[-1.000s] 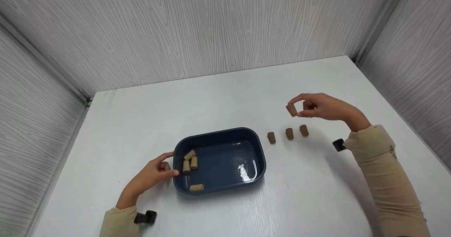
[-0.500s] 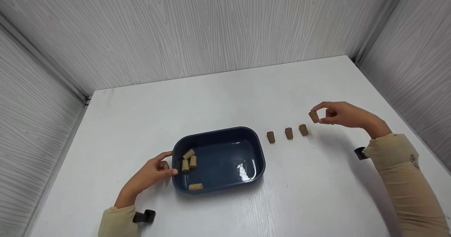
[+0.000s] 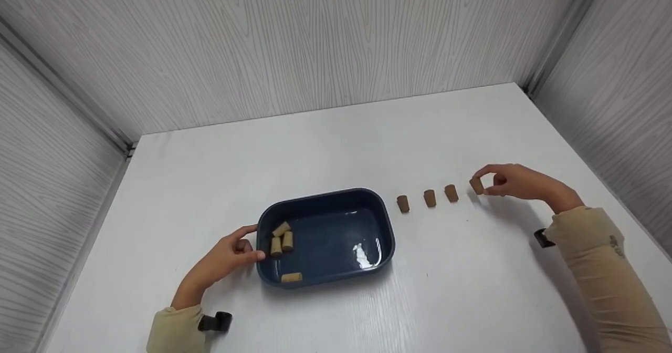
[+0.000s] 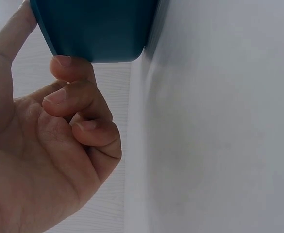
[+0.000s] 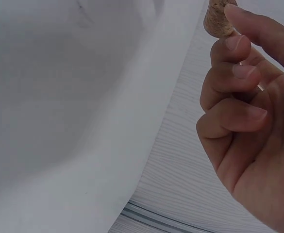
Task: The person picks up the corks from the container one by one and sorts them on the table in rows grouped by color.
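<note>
My right hand (image 3: 517,182) pinches a tapered cork stopper (image 3: 476,186) between thumb and index finger, close over the table at the right end of a row. In the right wrist view the cork (image 5: 218,20) sits at the fingertips, with the other fingers curled toward the palm. Three more corks stand in that row, the nearest of them (image 3: 451,193) just to its left. My left hand (image 3: 226,260) grips the left end of a dark blue rectangular dish (image 3: 391,232), thumb on its rim. The left wrist view shows the dish's outer wall (image 4: 98,34) against the fingers.
Inside the dish, three corks (image 3: 287,241) cluster at the left and one cork (image 3: 292,278) lies along the near wall. The white table (image 3: 325,148) is bounded by pale wood-grain panels (image 3: 325,43) behind and at both sides.
My right hand has carried its cork rightward, then lowered it toward the table at the row's right end. The left hand keeps its hold on the dish.
</note>
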Demonstrator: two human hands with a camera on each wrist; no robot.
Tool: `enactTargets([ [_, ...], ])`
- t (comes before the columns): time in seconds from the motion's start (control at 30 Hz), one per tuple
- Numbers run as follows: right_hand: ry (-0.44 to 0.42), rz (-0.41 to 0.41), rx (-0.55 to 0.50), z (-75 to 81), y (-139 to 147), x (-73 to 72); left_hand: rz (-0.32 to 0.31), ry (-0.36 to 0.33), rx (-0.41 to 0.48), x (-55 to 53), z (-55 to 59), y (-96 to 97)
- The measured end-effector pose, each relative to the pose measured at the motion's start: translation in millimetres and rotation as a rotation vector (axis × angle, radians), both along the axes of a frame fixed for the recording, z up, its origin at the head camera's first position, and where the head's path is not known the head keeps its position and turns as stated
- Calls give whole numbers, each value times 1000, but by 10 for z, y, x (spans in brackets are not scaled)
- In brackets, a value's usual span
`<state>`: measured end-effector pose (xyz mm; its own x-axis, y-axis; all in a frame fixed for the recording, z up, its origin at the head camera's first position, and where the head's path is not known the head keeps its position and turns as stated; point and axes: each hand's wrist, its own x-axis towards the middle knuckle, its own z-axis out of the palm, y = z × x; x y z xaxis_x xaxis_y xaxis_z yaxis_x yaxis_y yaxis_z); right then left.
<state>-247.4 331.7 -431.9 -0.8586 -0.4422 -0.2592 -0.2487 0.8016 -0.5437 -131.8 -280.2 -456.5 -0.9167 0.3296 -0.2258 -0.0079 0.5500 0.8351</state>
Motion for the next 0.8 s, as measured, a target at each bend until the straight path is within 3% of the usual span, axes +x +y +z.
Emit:
enactTargets([
  [0.2, -12, -2, 39, -94, 15, -27, 5, -4, -1, -6, -20, -7],
  [0.8, 34, -15, 88, -134, 12, -67, 7, 10, -18, -28, -16, 31],
])
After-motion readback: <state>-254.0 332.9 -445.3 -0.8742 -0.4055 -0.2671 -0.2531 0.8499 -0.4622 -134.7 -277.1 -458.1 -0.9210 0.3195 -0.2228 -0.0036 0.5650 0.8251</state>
